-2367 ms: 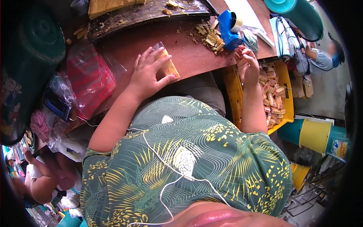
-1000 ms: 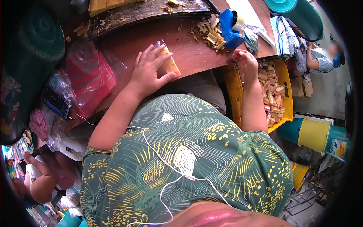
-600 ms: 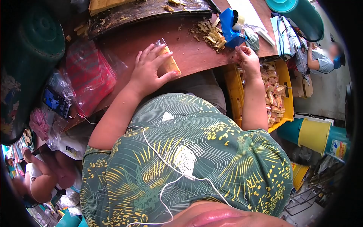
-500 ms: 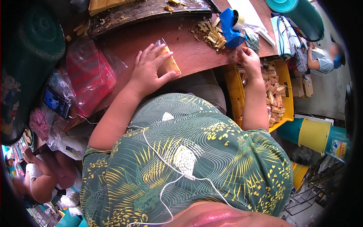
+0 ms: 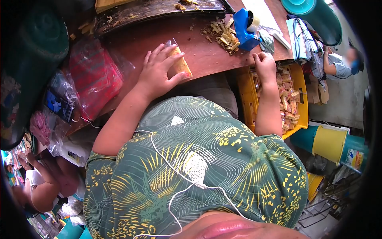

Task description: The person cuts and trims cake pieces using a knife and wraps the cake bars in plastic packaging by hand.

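Observation:
My left hand (image 5: 161,71) lies with its fingers and thumb over a plastic-wrapped pack of yellow biscuits (image 5: 182,65), holding it at the table's near edge. Clear wrapper sticks up at the pack's far end. My right hand (image 5: 266,65) is closed in a pinch just in front of a blue tape dispenser (image 5: 244,34) with a roll of tape (image 5: 253,22). Anything between its fingertips is too small to make out. Under my right forearm stands a yellow crate (image 5: 303,95) full of wrapped packs (image 5: 287,99).
Broken biscuit pieces (image 5: 223,38) lie left of the dispenser. A dark tray (image 5: 159,16) spans the back of the table (image 5: 139,32). Red plastic bags (image 5: 93,79) and a phone (image 5: 59,104) with a white cable are at left. People work on both sides.
My right hand has turned slightly, its pinched fingers curled more beside the dispenser. My left hand stays on the pack, and the view has shifted a little.

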A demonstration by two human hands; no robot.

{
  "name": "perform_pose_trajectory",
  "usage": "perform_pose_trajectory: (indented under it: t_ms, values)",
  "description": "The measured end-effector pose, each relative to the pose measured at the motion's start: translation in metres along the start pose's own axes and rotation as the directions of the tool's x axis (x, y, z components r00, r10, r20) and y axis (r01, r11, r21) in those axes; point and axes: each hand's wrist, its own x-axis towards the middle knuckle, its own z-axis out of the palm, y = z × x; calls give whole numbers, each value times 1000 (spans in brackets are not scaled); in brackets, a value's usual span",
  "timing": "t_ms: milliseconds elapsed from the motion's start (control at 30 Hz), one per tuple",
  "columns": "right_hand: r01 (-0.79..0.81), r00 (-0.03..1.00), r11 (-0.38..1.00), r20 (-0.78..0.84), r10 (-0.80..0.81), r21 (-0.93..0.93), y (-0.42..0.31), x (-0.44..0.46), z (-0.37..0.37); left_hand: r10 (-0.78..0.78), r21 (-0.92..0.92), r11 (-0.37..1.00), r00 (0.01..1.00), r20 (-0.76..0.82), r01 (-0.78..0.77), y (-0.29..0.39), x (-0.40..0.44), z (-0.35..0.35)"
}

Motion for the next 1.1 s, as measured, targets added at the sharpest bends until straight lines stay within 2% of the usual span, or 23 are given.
perform_pose_trajectory:
  t_ms: [33,133,167,200,233,267,300,333,400,600,700,800,833,933,1100]
  values:
    - [-6,1000,999,16,7,-39,4,0,3,-8,1,1000,1000,6,8,1,0,-1]
    - [-23,992,959,128,-14,281,-15,-13,3,-20,1,1000,1000,-2,20,1,2,-1]
    - [-34,982,936,187,-35,350,-49,-22,-7,-17,-3,1000,1000,-2,17,0,1,0]
    - [126,958,873,170,-230,471,-64,-26,0,-22,-3,1000,1000,-2,22,0,0,1]
    - [126,922,785,220,-319,607,-86,-36,4,-24,-1,1000,1000,-5,24,-1,0,2]
    - [206,865,698,205,-457,686,-108,-45,6,-23,0,1000,1000,-10,23,-1,1,3]
    - [373,788,669,161,-594,643,-129,-52,4,-17,-4,1000,1000,-10,17,-1,2,4]
    - [351,767,660,200,-609,664,-146,-61,7,-15,-7,1000,1000,-10,15,-3,2,4]
    - [413,683,530,133,-718,741,-163,-63,24,-17,-16,1000,1000,-9,17,-4,1,3]
    - [435,724,535,73,-686,724,-169,-53,56,-28,-34,999,1000,0,28,-5,1,2]
    - [403,744,570,106,-660,716,-172,-52,52,-30,-50,998,1000,7,30,-4,2,2]
    - [191,796,624,252,-550,758,-176,-50,51,-23,-66,998,1000,-1,23,-7,2,5]
    - [61,802,622,333,-496,780,-174,-50,56,-23,-70,997,1000,0,23,-7,2,4]
    - [-114,785,584,433,-442,804,-180,-43,54,-25,-72,997,1000,4,26,-7,1,3]
    - [-69,802,678,445,-398,731,-183,-28,61,-35,-68,997,999,6,35,-7,1,3]
